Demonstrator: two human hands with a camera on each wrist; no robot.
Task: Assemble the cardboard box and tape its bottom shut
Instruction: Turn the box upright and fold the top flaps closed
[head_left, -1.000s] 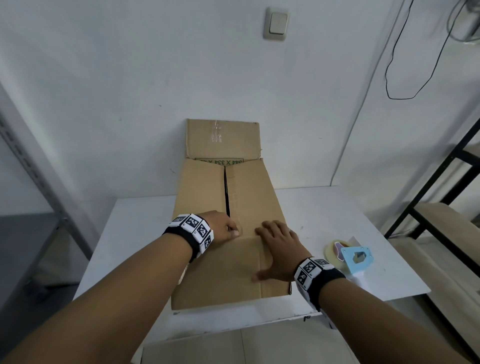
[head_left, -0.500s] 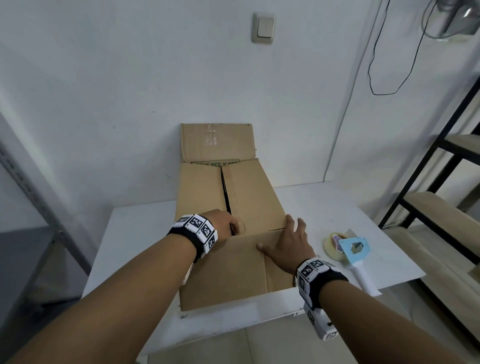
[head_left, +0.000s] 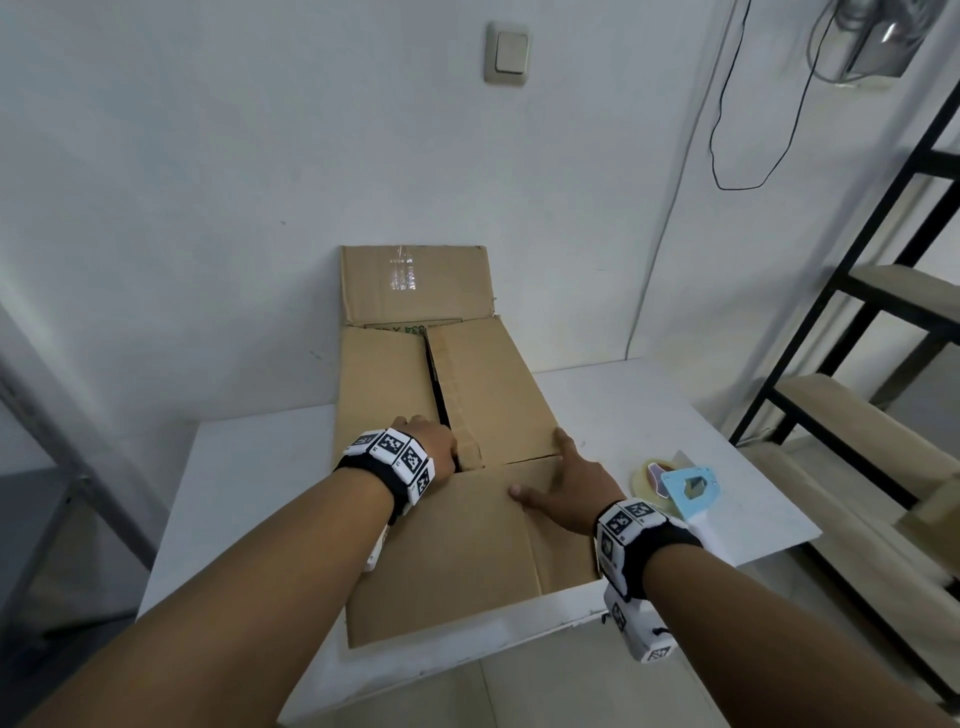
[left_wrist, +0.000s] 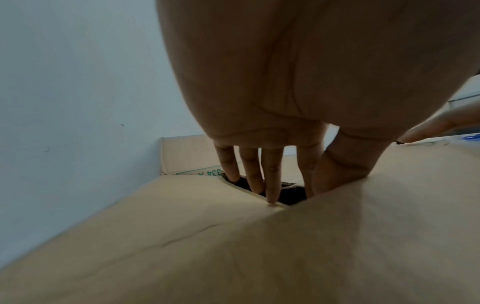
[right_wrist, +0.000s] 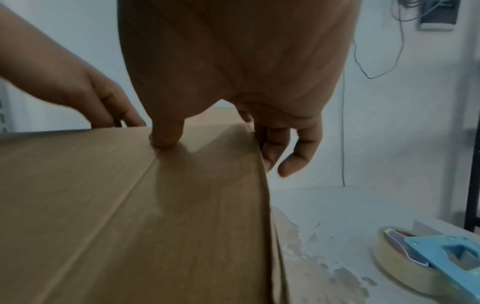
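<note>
Your white worktop (head_left: 649, 415) carries the flattened cardboard box (head_left: 467, 545), which lies lengthwise from its 6 o'clock edge toward the wall at 12 o'clock, with one end flap standing up against that wall. Your left hand (head_left: 431, 441) sits at the middle of the box, at the near end of the dark slit between two flaps; its fingers (left_wrist: 270, 181) are straight and dip into that gap, clasping nothing. Your right hand (head_left: 566, 488) is at about 3 o'clock from it, on the box's right edge, thumb pressed on top and fingers (right_wrist: 298, 152) curled down over the side, clamped on the cardboard. The tape roll in its blue dispenser (head_left: 680, 483) lies on the worktop just beyond that hand, at 3 o'clock.
</note>
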